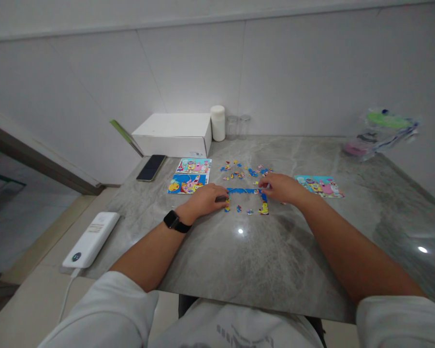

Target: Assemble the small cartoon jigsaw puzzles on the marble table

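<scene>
Part of a jigsaw puzzle frame [241, 191] lies on the grey table, with a blue top strip and a side running down at each end. My left hand [208, 197], a black watch on its wrist, has its fingers closed at the frame's upper left corner, on the pieces there. At the upper right corner, the bent fingers of my right hand [278, 187] pinch at a puzzle piece, mostly hidden by the fingertips. Below that hand is a yellow and blue side piece [264, 208]. Several loose puzzle pieces [238, 175] lie beyond the frame, and a few small ones within it.
Picture sheets [189, 176] lie to the left, and a picture card [324, 187] lies right. Farther off are a phone [151, 167], white box [172, 134], white bottle [218, 124], glasses [238, 128] and plastic bag [379, 135]. A cabled power bank [92, 239] rests at the left edge.
</scene>
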Tool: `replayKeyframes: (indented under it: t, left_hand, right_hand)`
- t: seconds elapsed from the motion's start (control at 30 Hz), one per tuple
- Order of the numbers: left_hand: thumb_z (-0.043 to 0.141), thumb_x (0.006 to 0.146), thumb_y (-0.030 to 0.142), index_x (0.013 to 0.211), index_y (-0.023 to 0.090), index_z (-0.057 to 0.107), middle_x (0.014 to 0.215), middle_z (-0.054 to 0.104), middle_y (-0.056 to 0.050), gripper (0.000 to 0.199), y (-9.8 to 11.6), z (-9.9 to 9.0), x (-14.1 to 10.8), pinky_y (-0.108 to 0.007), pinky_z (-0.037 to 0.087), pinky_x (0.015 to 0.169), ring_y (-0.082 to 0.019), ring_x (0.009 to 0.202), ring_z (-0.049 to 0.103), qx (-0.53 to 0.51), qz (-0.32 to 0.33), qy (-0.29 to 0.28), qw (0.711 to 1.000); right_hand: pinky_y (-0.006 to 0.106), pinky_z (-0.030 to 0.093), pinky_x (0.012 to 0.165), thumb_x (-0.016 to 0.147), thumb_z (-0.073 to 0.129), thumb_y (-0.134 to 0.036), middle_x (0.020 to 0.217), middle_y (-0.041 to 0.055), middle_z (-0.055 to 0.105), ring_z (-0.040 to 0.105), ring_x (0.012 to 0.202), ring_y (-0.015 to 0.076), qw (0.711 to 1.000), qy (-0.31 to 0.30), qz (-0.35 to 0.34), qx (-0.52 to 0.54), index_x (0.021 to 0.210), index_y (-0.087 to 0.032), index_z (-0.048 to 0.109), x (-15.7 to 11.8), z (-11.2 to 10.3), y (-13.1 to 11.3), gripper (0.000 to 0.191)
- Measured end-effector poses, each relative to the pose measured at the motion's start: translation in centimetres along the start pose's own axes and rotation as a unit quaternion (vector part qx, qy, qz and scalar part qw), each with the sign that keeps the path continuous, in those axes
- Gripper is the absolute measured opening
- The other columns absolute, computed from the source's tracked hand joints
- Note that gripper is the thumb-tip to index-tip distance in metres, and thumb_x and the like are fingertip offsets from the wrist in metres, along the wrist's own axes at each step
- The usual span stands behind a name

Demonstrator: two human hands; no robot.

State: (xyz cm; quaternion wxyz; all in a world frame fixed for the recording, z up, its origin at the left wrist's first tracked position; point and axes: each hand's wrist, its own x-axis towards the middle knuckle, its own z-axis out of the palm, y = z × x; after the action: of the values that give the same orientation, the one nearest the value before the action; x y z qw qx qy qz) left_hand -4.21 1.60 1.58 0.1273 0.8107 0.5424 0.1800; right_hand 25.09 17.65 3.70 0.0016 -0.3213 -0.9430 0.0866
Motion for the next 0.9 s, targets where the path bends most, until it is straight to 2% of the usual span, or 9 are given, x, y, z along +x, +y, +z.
replayKeyframes:
  t: [0.13,0.3,0.9]
  left_hand:
    - [0.073,0.097,0.037,0.11,0.024,0.08,0.129,0.077,-0.007,0.019,0.0,0.1,-0.1,-0.043,0.05,0.109,-0.028,0.123,0.069,-0.008,-0.004,0.004,1.0]
    - [0.074,0.096,0.041,0.106,0.024,0.08,0.129,0.077,-0.008,0.021,0.1,0.0,-0.1,-0.042,0.051,0.11,-0.027,0.124,0.069,-0.009,0.013,0.003,1.0]
    - [0.074,0.095,0.043,0.106,0.024,0.08,0.127,0.075,-0.007,0.023,-0.2,0.0,-0.1,-0.037,0.054,0.103,-0.025,0.117,0.071,0.013,0.031,0.012,0.999]
  right_hand:
    - [0.032,0.051,0.085,0.091,0.072,-0.025,0.112,0.008,0.079,0.071,0.1,0.0242,0.999,-0.033,-0.023,-0.002,0.11,-0.022,0.079,0.2,1.0,0.2,0.021]
    - [0.034,0.05,0.092,0.089,0.071,-0.019,0.111,0.0104,0.078,0.07,0.105,0.0255,0.998,-0.013,-0.062,0.0,0.108,-0.02,0.08,0.7,1.9,0.1,0.021]
    - [0.033,0.048,0.093,0.092,0.07,-0.023,0.112,0.0109,0.076,0.068,0.104,0.0244,0.997,-0.021,-0.068,0.016,0.111,-0.019,0.078,0.8,1.8,0.1,0.022]
